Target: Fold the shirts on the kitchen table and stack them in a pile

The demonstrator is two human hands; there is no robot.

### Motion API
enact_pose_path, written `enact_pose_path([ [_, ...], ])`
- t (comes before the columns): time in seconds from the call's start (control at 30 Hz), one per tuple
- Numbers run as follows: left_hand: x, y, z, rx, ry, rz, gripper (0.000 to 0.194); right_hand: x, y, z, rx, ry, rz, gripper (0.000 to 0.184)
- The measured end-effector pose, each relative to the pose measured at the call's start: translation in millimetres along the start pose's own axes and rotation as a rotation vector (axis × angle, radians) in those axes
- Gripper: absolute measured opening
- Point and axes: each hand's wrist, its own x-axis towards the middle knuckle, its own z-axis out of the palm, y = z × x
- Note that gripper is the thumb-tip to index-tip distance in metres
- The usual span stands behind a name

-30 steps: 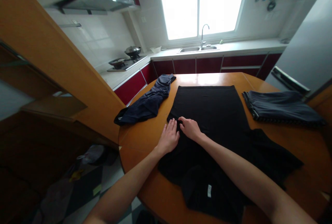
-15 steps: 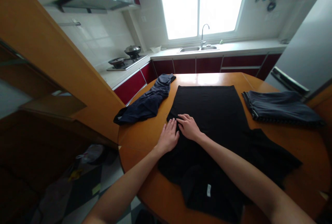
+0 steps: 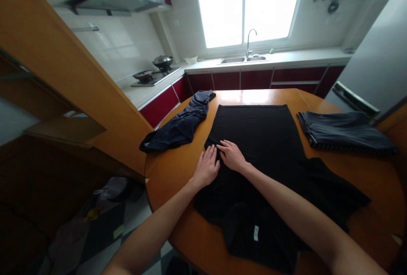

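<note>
A black shirt (image 3: 257,126) lies spread on the wooden table (image 3: 178,181), its straight hem toward the window and a small white label at the near end. On its left edge rests my left hand (image 3: 206,168), laid flat with the fingers stretched out. Just to the right, my right hand (image 3: 232,155) lies on the same cloth, fingers spread and pointing left, close to the left fingertips. Neither hand grips the fabric. One sleeve of the shirt stretches out at the right; the left side near my left forearm is loosely bunched.
A crumpled dark blue garment (image 3: 181,126) lies at the table's left. On the right sits a folded grey garment (image 3: 343,130). Beyond the table are a counter with a sink (image 3: 233,60), a stove (image 3: 155,77) with two pans, and a fridge (image 3: 365,54).
</note>
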Motion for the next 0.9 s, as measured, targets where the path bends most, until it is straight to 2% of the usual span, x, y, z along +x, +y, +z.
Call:
enact_pose_path([
  [0.9, 0.4, -0.4, -0.2, -0.017, 0.009, 0.0, 0.059, 0.5, 0.6, 0.3, 0.0, 0.026, -0.008, 0.041],
])
